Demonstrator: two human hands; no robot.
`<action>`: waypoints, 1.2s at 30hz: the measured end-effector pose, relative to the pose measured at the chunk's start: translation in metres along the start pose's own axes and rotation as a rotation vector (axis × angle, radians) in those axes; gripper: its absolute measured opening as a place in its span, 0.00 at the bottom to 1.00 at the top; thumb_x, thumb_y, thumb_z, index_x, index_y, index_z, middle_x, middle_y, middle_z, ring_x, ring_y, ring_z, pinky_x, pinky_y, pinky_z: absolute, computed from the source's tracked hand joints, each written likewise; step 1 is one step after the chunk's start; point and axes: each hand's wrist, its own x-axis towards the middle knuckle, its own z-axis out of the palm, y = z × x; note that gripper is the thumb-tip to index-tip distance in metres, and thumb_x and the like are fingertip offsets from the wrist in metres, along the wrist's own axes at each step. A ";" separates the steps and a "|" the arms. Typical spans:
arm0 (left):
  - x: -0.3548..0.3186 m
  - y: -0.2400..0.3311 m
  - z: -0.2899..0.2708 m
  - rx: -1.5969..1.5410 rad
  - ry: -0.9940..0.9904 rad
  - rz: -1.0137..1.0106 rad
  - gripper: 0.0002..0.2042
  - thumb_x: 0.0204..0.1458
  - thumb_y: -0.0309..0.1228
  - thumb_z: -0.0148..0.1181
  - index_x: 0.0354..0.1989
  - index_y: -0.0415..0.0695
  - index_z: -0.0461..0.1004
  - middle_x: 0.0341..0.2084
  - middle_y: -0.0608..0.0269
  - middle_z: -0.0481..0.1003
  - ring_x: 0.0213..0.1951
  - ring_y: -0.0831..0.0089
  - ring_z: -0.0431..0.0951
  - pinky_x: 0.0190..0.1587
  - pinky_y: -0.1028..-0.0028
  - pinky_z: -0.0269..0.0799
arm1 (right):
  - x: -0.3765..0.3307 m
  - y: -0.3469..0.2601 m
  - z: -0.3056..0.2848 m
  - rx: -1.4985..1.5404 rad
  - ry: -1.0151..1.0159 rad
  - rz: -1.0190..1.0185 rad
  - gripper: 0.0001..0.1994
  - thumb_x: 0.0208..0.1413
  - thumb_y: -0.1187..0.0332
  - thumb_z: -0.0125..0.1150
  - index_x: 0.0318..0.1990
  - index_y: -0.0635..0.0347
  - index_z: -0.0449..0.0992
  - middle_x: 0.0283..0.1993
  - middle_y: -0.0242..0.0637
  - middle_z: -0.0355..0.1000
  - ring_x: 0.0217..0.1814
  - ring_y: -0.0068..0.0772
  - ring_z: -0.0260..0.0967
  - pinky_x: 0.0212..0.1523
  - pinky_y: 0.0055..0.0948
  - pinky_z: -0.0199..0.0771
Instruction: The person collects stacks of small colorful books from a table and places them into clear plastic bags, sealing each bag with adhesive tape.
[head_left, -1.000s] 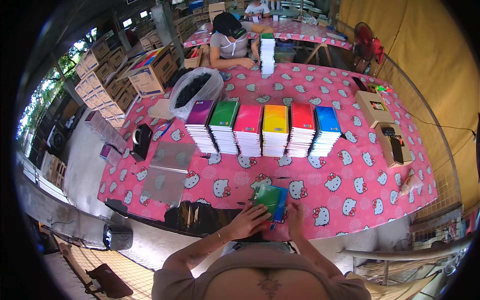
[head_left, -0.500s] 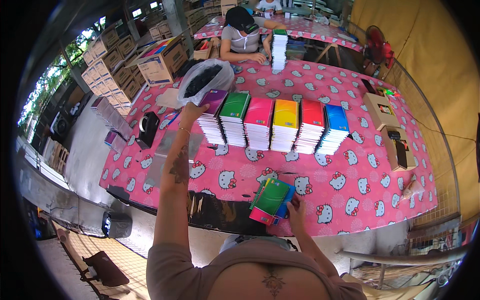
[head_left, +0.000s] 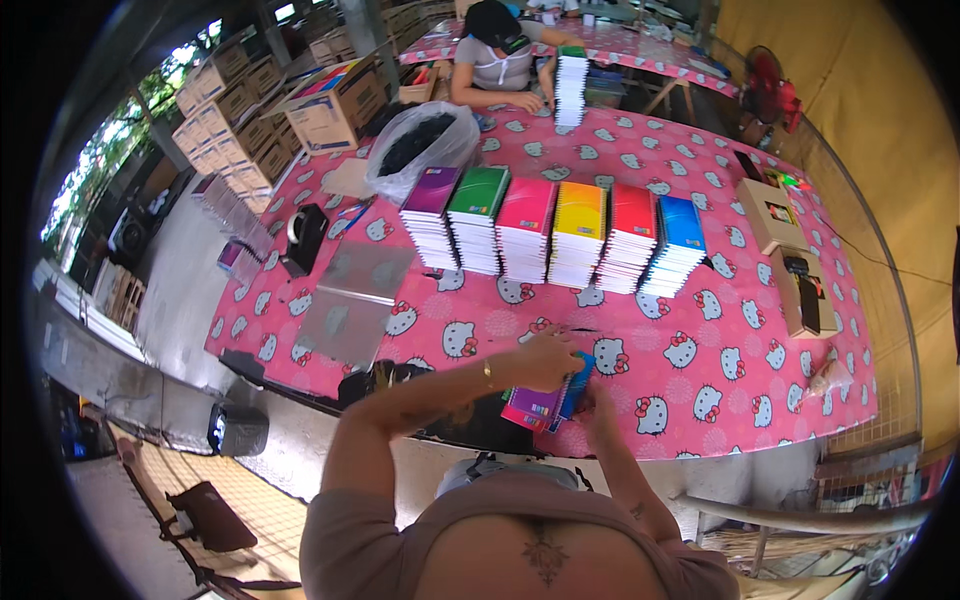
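Near the table's front edge lies a small fanned pile of spiral notebooks, with a purple notebook on top and a blue notebook jutting out at the right. My left hand reaches over the pile from above, fingers closed on the purple notebook's far end. At the right side my right hand grips the blue notebook's edge, its fingers partly hidden. Beyond stand stacks of spiral notebooks in a row: purple, green, pink, yellow, red and blue.
A plastic bag of black items sits behind the stacks. Left are a tape dispenser and clear sheets; right, brown boxes. A co-worker sits across the pink table beside a tall notebook stack.
My left hand has come from the purple stack to the small pile, bringing a purple notebook over the green one. My right hand stays at the pile's right side.
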 end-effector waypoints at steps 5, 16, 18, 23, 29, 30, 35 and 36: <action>-0.045 -0.002 0.110 -0.379 0.790 -0.628 0.26 0.51 0.33 0.60 0.60 0.40 0.68 0.49 0.41 0.71 0.54 0.47 0.71 0.57 0.59 0.66 | 0.004 -0.009 0.013 -0.293 0.133 0.053 0.18 0.59 0.54 0.63 0.49 0.55 0.75 0.35 0.29 0.77 0.37 0.21 0.74 0.31 0.23 0.72; -0.188 -0.016 0.097 -0.909 0.381 -0.541 0.39 0.46 0.28 0.66 0.69 0.45 0.57 0.54 0.42 0.69 0.59 0.50 0.68 0.63 0.54 0.61 | 0.012 0.008 0.103 -0.010 -0.182 0.315 0.20 0.54 0.61 0.65 0.50 0.64 0.72 0.39 0.41 0.78 0.38 0.36 0.79 0.42 0.41 0.84; -0.212 -0.012 0.084 -0.138 0.600 -0.111 0.45 0.40 0.27 0.71 0.71 0.47 0.55 0.59 0.42 0.66 0.64 0.48 0.64 0.67 0.48 0.56 | 0.001 0.017 0.113 0.005 -0.216 0.509 0.20 0.54 0.61 0.63 0.49 0.63 0.72 0.39 0.41 0.78 0.38 0.38 0.80 0.44 0.42 0.84; -0.236 -0.036 0.078 -0.659 0.724 0.032 0.41 0.35 0.23 0.75 0.61 0.44 0.60 0.57 0.48 0.66 0.63 0.53 0.65 0.65 0.52 0.58 | -0.026 0.048 0.152 -0.042 -0.339 0.101 0.37 0.53 0.39 0.66 0.59 0.62 0.69 0.52 0.41 0.74 0.58 0.37 0.72 0.63 0.40 0.69; -0.232 -0.070 0.121 -1.346 0.540 -0.233 0.41 0.42 0.17 0.70 0.64 0.44 0.52 0.55 0.57 0.67 0.59 0.69 0.68 0.59 0.68 0.68 | -0.026 0.099 0.181 -0.473 -0.352 -0.714 0.59 0.48 0.25 0.55 0.76 0.58 0.40 0.70 0.46 0.55 0.73 0.40 0.52 0.70 0.40 0.52; -0.228 -0.071 0.129 -1.360 0.522 -0.296 0.42 0.41 0.17 0.69 0.65 0.44 0.51 0.56 0.57 0.66 0.59 0.69 0.68 0.59 0.68 0.68 | -0.021 0.105 0.183 -0.450 -0.364 -0.729 0.59 0.48 0.24 0.54 0.76 0.58 0.41 0.70 0.46 0.56 0.73 0.40 0.52 0.70 0.40 0.52; -0.215 -0.075 0.145 -1.359 0.613 -0.189 0.44 0.41 0.18 0.70 0.66 0.42 0.48 0.56 0.54 0.66 0.61 0.66 0.67 0.61 0.66 0.67 | -0.005 0.116 0.175 -0.275 -0.319 -0.748 0.59 0.48 0.23 0.52 0.75 0.60 0.44 0.69 0.44 0.55 0.73 0.40 0.51 0.71 0.39 0.51; -0.215 -0.076 0.144 -1.392 0.617 -0.173 0.43 0.41 0.19 0.71 0.65 0.40 0.50 0.56 0.53 0.67 0.60 0.65 0.68 0.61 0.65 0.67 | -0.005 0.117 0.174 -0.366 -0.333 -0.753 0.59 0.47 0.24 0.55 0.75 0.60 0.43 0.69 0.44 0.54 0.73 0.40 0.51 0.71 0.40 0.51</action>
